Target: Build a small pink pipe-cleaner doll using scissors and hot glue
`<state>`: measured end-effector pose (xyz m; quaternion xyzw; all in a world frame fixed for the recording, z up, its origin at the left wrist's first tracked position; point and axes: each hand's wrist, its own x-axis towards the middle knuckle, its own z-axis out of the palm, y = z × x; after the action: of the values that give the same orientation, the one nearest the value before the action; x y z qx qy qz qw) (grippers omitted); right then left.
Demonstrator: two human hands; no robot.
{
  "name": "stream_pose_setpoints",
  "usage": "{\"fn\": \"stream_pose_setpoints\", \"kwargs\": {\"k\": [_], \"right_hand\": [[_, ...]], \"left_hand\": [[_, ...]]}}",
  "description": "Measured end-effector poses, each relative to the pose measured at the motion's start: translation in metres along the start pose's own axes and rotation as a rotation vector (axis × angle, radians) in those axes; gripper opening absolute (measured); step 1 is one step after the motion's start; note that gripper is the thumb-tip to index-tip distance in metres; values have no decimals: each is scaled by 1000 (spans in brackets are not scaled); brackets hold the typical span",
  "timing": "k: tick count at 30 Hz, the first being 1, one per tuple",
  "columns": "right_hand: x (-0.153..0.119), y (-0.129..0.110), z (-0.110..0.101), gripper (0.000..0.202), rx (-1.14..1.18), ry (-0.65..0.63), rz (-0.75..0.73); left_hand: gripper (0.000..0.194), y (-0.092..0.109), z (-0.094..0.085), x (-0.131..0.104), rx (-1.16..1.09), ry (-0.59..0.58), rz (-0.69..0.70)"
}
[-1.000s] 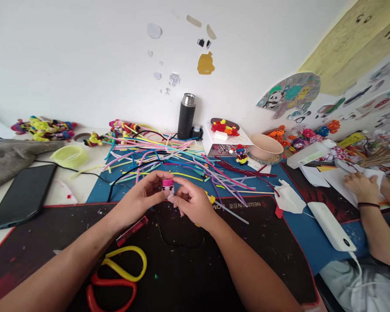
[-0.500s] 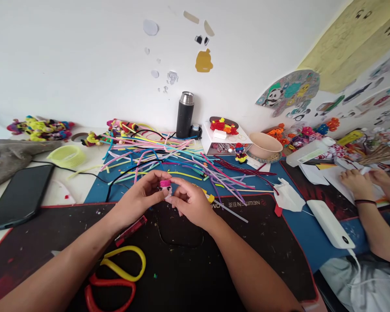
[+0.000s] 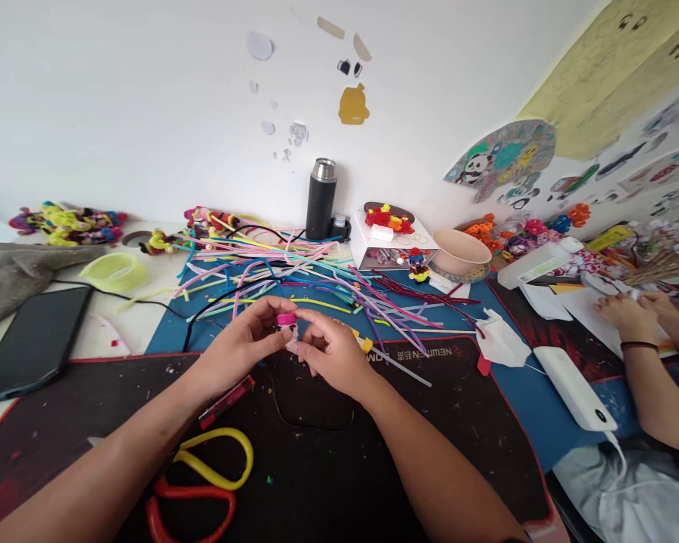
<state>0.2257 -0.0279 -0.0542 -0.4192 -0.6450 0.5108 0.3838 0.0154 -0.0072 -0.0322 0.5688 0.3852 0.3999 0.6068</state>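
A small pipe-cleaner figure (image 3: 287,329) with a pink top and a white lower part is held up over the dark mat's far half. My left hand (image 3: 254,332) pinches it from the left, thumb in front. From the other side, the fingertips of my right hand (image 3: 329,345) close on it too. Parts of the figure are hidden behind the fingers. Below my left wrist lies a slim dark red packet (image 3: 226,403). Nearer still rest scissors (image 3: 215,483) with one yellow and one red handle, their blades mostly covered by my left forearm.
Many coloured pipe cleaners (image 3: 271,264) spread behind my hands. Along the wall stand a black thermos (image 3: 321,200), a white box (image 3: 367,249) and a beige bowl (image 3: 461,253). A phone (image 3: 37,339) lies left. At right are a white power bank (image 3: 574,388) and a co-worker's hands (image 3: 628,317).
My hands and the figure stay almost in place. The view has shifted very slightly. The co-worker's hands at right have moved a little.
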Motion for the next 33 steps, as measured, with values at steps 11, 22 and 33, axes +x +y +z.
{"fn": "stream_pose_setpoints", "kwargs": {"k": [11, 22, 33], "right_hand": [[1, 0, 0, 54, 21, 61, -13], [-1, -1, 3, 60, 15, 80, 23], [-23, -17, 10, 40, 0, 296, 3]], "left_hand": [[49, 5, -8, -2, -16, -134, 36], [53, -3, -11, 4, -35, -152, 69], [54, -10, -20, 10, 200, -35, 119]]}}
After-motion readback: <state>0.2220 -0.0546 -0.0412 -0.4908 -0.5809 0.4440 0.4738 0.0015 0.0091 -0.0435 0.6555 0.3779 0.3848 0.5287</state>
